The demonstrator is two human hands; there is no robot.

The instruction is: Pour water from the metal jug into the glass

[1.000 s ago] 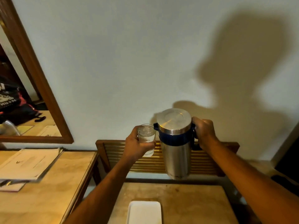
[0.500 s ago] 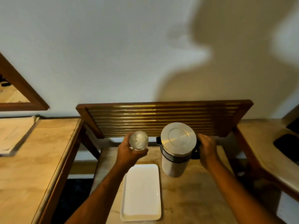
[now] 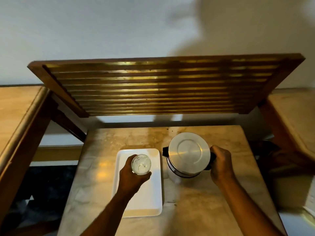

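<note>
Seen from above, the metal jug point(image 3: 188, 153) stands upright on the small marble-topped table point(image 3: 204, 201), lid on, dark spout pointing left. My right hand point(image 3: 220, 165) grips its black handle on the right side. My left hand point(image 3: 132, 180) holds the clear glass point(image 3: 141, 164) upright over the white rectangular tray point(image 3: 150, 201), left of the jug. The glass holds some water. Whether the glass rests on the tray I cannot tell.
A slatted wooden panel point(image 3: 162, 86) leans against the white wall behind the table. A wooden-edged table point(image 3: 18, 116) stands at the left and another surface point(image 3: 294, 116) at the right. A dark object point(image 3: 265, 150) lies in the gap at right.
Both hands came down and toward me. The jug went from held in the air to standing on the table, and the glass moved from beside the spout down over the tray. The view tilted downward.
</note>
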